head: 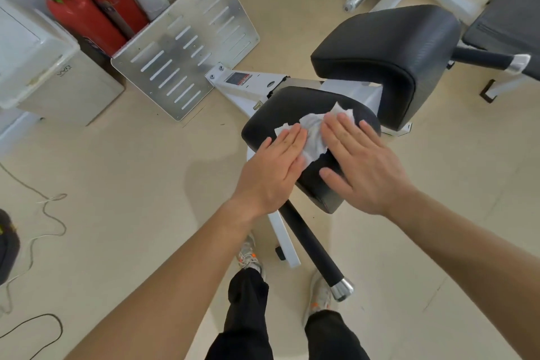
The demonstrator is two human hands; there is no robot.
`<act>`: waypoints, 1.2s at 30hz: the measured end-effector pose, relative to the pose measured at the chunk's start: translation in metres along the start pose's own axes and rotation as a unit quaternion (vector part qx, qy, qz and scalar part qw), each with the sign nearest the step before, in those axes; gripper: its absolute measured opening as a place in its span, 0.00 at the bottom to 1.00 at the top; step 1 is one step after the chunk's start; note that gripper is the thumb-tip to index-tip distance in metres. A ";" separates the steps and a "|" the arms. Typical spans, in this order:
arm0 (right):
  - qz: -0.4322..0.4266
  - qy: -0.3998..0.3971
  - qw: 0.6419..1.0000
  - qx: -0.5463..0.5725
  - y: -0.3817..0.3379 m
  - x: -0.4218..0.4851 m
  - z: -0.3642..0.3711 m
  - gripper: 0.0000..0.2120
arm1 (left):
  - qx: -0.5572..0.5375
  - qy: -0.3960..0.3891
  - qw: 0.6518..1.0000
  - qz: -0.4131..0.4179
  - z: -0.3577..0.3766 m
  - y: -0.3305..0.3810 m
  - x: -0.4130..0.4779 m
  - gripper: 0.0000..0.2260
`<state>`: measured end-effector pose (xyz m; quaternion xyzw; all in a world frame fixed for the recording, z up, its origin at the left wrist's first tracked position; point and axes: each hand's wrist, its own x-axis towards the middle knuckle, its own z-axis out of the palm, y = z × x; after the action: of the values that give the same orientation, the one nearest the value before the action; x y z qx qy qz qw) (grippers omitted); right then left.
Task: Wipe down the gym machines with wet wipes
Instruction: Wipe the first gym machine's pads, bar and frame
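Seat pad (280,114), black, padded: landmark. Wet wipe (314,133), white, crumpled, lying on the pad's top. Left hand (274,171) and right hand (359,164): both flat, fingers straight, pressing the wipe. Back pad (388,58) just beyond. Two red fire extinguishers (87,9) well beyond, leftward.

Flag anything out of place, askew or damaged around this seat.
Nothing looks damaged or spilled. The left hand and right hand press a crumpled wipe onto the seat. Only oddity: a white cord and a black cable lie loose on the floor at left, a possible trip hazard.
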<state>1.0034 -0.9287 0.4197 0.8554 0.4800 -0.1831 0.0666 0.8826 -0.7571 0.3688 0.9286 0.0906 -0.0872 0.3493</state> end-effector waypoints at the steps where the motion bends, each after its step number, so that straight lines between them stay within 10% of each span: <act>1: -0.027 0.002 1.000 -0.009 -0.004 -0.009 0.009 0.36 | 0.018 0.021 1.000 0.006 0.004 0.003 -0.011 0.23; 20: -0.142 0.137 0.980 -0.029 0.033 -0.033 0.074 0.35 | 0.258 0.118 0.955 -0.090 0.056 0.057 -0.048 0.25; 36: -0.077 0.179 0.981 -0.008 0.058 -0.032 0.085 0.33 | 0.302 0.126 0.945 -0.022 0.044 0.053 -0.027 0.25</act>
<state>1.0161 -1.0092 0.3499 0.8344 0.5498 -0.0278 -0.0276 0.8640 -0.8283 0.3761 0.9917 0.1231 -0.0006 0.0362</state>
